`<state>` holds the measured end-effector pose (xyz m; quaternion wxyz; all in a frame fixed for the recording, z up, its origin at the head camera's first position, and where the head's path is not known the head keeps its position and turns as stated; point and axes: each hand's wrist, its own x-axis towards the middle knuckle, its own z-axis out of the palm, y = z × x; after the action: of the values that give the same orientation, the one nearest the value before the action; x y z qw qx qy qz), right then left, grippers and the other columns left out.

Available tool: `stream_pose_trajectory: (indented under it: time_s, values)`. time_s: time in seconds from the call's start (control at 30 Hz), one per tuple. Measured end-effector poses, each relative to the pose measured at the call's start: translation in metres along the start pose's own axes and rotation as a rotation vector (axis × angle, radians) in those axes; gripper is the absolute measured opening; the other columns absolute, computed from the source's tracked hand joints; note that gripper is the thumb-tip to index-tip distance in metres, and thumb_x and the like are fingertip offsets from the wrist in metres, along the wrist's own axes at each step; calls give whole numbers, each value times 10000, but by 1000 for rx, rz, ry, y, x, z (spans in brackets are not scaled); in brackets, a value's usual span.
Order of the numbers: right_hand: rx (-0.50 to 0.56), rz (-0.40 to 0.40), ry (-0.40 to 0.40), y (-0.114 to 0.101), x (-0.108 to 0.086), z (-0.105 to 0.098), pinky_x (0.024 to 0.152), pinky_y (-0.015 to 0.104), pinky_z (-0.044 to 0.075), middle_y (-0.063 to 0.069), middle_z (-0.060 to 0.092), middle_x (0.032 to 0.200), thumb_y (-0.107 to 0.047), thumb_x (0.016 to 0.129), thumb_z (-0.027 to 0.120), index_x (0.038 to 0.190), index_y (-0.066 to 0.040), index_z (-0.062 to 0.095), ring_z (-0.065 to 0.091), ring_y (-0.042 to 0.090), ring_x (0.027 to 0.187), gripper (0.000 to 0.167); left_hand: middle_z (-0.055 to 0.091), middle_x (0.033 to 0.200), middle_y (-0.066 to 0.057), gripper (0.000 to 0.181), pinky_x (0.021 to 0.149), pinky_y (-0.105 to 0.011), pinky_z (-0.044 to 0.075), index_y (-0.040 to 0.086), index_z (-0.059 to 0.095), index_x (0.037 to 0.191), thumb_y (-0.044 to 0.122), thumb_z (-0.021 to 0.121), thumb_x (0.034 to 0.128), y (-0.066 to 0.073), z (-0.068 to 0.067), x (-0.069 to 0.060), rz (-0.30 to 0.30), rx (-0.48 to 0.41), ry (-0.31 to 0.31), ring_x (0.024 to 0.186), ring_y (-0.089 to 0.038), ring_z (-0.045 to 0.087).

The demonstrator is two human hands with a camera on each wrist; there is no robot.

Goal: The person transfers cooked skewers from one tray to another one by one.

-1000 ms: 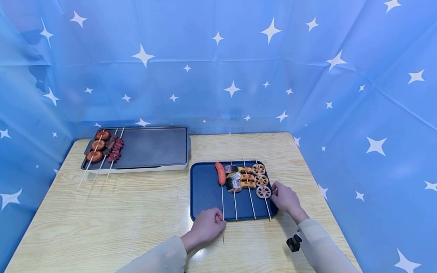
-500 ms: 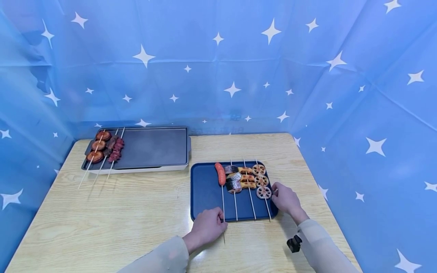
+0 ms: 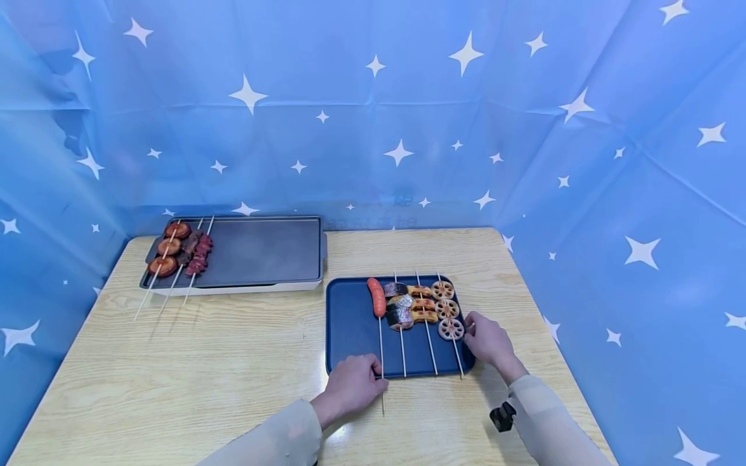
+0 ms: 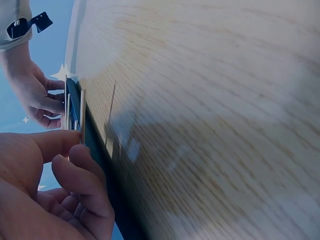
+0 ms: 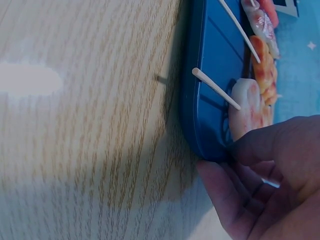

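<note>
On the blue tray lie a red sausage skewer, a fish-like chunk skewer, a yellow browned skewer and a lotus root skewer. My left hand, at the tray's front edge, pinches the sausage skewer's stick between thumb and forefinger. That bare stick stands out between the fingertips in the left wrist view. At the tray's right side, my right hand grips the rim. The right wrist view has its thumb over the tray wall, fingers outside, close to the lotus root.
A dark griddle with a white base stands at the back left. At its left end lie a round browned-slice skewer, a dark meat skewer and a red meat skewer. Blue star-patterned cloth hangs around the wooden table.
</note>
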<state>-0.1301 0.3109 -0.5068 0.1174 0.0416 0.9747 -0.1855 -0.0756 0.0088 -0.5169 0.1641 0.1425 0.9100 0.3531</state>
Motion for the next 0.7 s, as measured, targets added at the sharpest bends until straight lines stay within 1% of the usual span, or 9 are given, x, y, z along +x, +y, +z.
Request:
stream_pose_trajectory:
  time_s: [0.17,0.33,0.5,0.7]
  values:
    - [3,2,-1,1,1,2,604,358,457,131,677,911,-71,871,580,1068,-10,572,599,214,713,206,521,621,107,143,518,-244,368,167,656,888,289,709,835,-3,-2,0,-7,-4,1,551,-50,474]
    - [4,6,-4,0,1,1,579,328,432,119,663,893,-73,878,575,1066,-8,568,572,196,683,199,529,631,113,130,518,-237,375,163,660,902,272,700,843,-7,-8,-1,8,-7,34,560,-33,479]
    - [1,-1,-6,0,1,0,587,343,436,121,663,892,-71,875,578,1064,-6,564,577,205,691,201,537,628,108,101,500,-228,385,152,667,916,241,681,870,-10,-19,-1,33,-28,51,550,-26,479]
    - [5,4,-4,1,1,1,609,353,455,125,680,913,-78,870,585,1062,-14,570,602,210,721,203,531,618,105,98,491,-227,387,149,662,948,233,661,896,-17,-35,0,30,-50,56,527,-35,479]
